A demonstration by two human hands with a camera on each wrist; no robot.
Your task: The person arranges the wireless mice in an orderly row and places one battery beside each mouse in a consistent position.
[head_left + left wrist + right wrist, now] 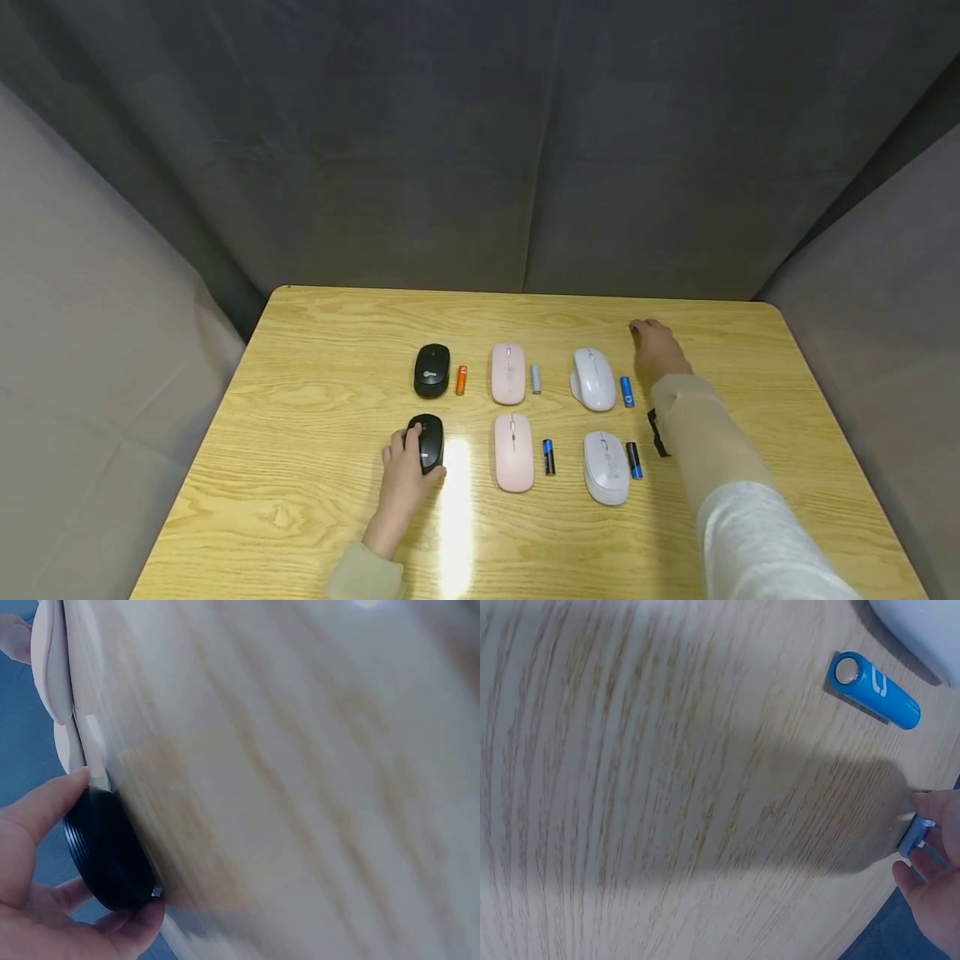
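Observation:
My left hand (403, 477) grips a black computer mouse (431, 440) at the front left of the table. In the left wrist view, thumb and fingers lie around the sides of the dark mouse (111, 851). Toward the back right, my right hand (658, 348) is stretched out beyond the mice. The right wrist view shows that hand (939, 881) pinching a small blue battery (915, 837), partly hidden by the fingers. Nearer to the camera there lies another blue battery (877, 691), beside a white mouse (926, 630).
Behind the held mouse lies a second black mouse (432, 367) with an orange battery (461, 380). Pink mice (508, 373) and white mice (606, 467) stand in two rows, batteries beside them, including a grey one (536, 378). Dark curtains (390, 167) rise behind the wooden table (300, 400).

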